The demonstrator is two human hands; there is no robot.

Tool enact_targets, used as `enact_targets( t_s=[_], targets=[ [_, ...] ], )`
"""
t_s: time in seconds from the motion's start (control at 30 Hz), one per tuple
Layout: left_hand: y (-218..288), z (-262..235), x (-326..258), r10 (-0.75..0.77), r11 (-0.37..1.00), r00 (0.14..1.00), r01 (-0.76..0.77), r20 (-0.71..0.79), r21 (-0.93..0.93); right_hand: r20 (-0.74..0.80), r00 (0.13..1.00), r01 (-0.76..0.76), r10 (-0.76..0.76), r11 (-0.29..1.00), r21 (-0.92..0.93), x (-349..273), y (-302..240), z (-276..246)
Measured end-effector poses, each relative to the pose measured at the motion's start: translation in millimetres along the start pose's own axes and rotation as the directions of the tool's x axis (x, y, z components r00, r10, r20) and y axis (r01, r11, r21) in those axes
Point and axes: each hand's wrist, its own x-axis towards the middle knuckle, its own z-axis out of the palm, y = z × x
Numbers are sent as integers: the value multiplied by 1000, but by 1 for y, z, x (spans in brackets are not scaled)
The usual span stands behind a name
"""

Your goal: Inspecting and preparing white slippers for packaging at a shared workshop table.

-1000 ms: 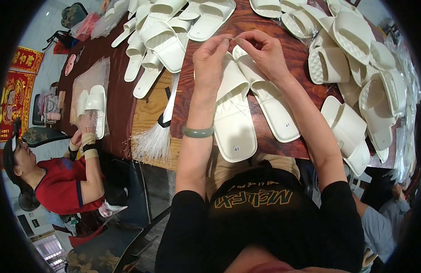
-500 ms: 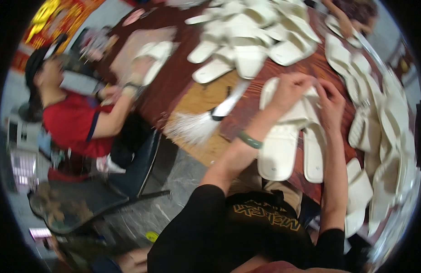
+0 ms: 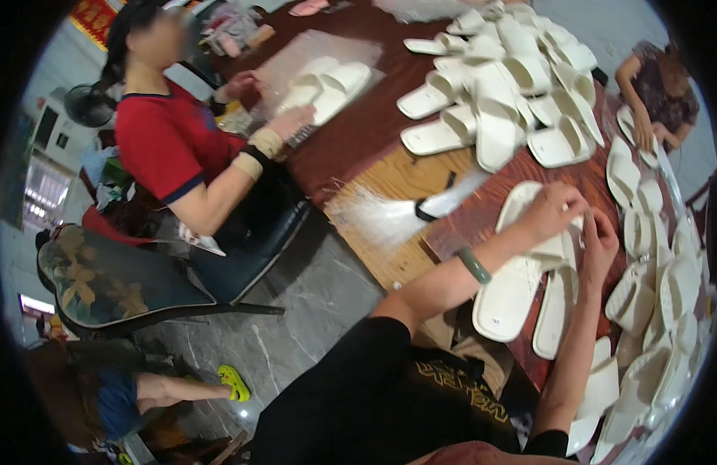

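A pair of white slide slippers lies in front of me, the left slipper point(image 3: 507, 302) beside the right slipper point(image 3: 557, 306), toes away from me. Above their straps, my left hand point(image 3: 556, 211) is closed in a pinch, a green bangle point(image 3: 474, 266) on its wrist. My right hand point(image 3: 600, 246) pinches close to the left fingertips, over the right slipper. Whatever is between the fingers is too small to make out. To the left lies a bundle of thin clear-white strands point(image 3: 378, 215) bound with a black band point(image 3: 428, 209).
A heap of white slippers point(image 3: 498, 143) covers the far table; a long row of slippers point(image 3: 645, 294) runs down the right. At left, a person in red point(image 3: 168, 143) handles bagged slippers point(image 3: 327, 85) beside a chair point(image 3: 250, 263). Another person point(image 3: 660, 93) works far right.
The view has shifted, so the table sits further right and lower. My hands remain pinched together over the slippers. The person in red now has both hands at the bagged pair.
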Motion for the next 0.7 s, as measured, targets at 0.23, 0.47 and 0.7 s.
enact_targets(
  t_s=[0.23, 0.47, 0.7],
  targets=[
    [5, -2, -1, -51, 998, 999, 51, -6, 44, 34, 999, 4, -8, 991, 131, 2, 1, 4],
    [5, -4, -3, -77, 996, 997, 77, -5, 51, 35, 999, -25, 23, 998, 61, 0, 1, 2],
    [9, -5, -2, -84, 996, 996, 84, -27, 1, 53, 998, -25, 20, 996, 89, 3, 3, 2]
  ],
)
